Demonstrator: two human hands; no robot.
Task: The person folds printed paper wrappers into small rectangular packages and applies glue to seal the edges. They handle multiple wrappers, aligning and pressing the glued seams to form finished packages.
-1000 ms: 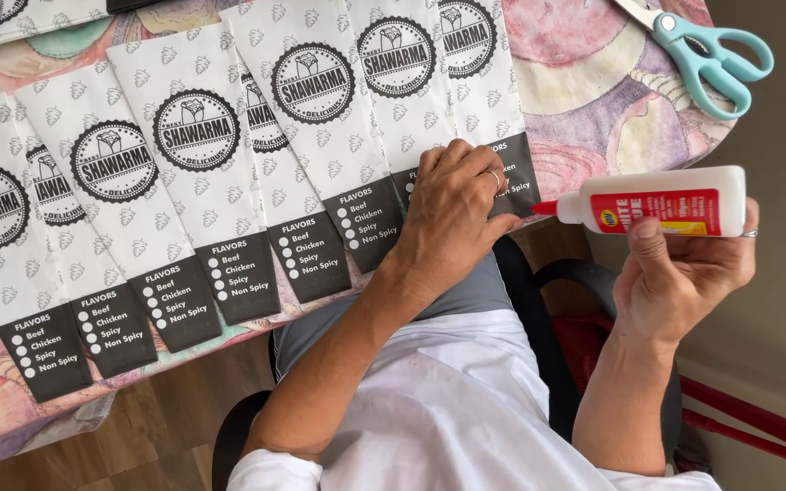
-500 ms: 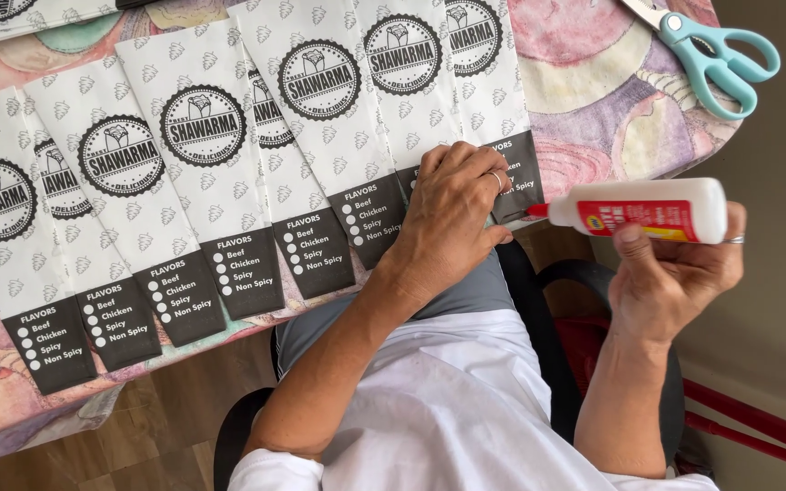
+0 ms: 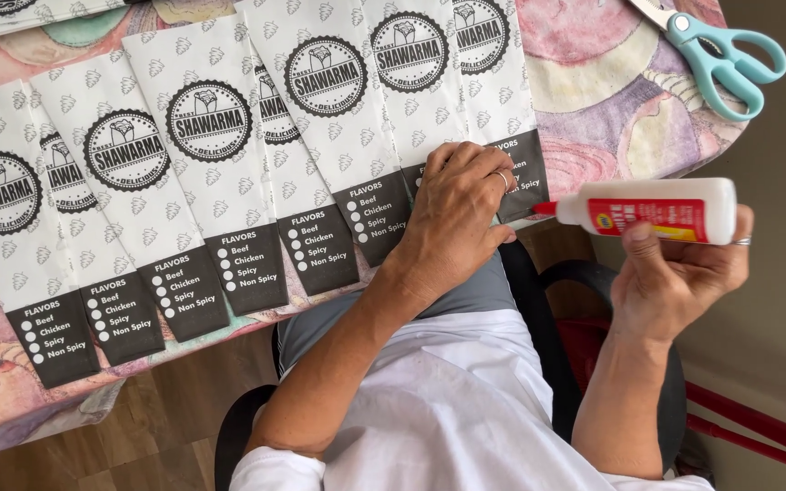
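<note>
Pastel-patterned tablecloth (image 3: 593, 82) carries a row of overlapping printed paper bags (image 3: 193, 173), and left of the glue bottle your left hand (image 3: 457, 218) lies flat, fingers spread, on the dark bottom strip of the rightmost bag (image 3: 493, 118). Your right hand (image 3: 680, 273) is closed around the glue bottle (image 3: 657, 209), its red tip just beside that strip. Teal scissors (image 3: 720, 55) lie above the bottle.

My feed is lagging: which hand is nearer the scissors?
Right. The right hand holds the glue bottle off the table edge, below the scissors. The left hand presses on a paper bag, farther to their left.
</note>
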